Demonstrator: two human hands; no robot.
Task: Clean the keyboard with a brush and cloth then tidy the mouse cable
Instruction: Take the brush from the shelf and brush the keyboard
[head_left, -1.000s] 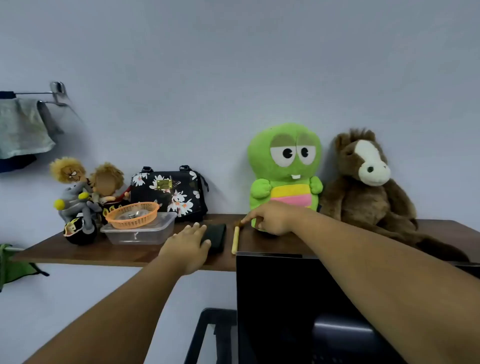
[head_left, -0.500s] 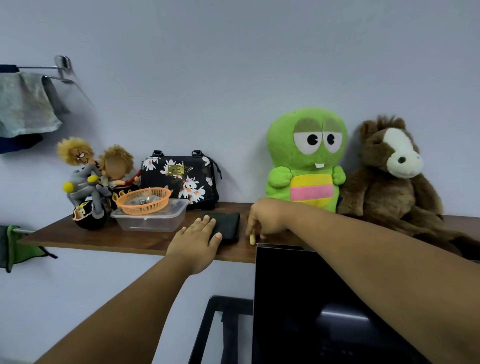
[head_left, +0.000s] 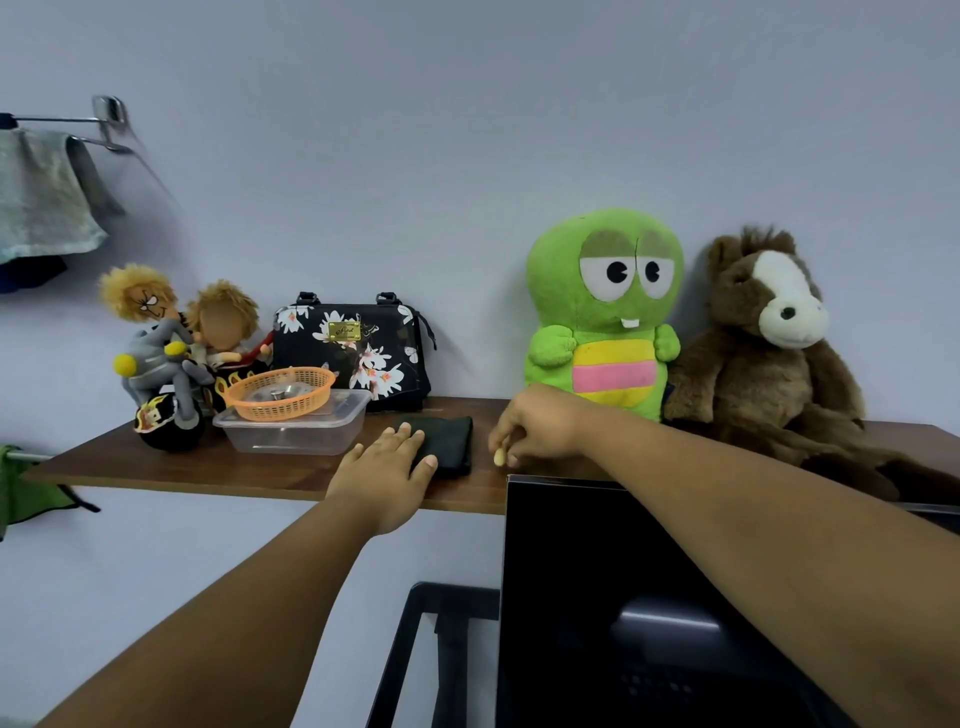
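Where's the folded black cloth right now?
The folded black cloth lies on the brown wooden shelf in the head view, under the left hand's fingers, between the clear plastic container and the right hand.

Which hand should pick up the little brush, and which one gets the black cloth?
Right for the brush: the right hand already curls round its handle. Left for the black cloth: the left hand lies flat on it, on the shelf.

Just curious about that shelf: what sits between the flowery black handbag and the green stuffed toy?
In the head view, mostly bare wooden shelf and wall separate the handbag from the green toy. Nearer the front edge lie a folded dark cloth and the right hand.
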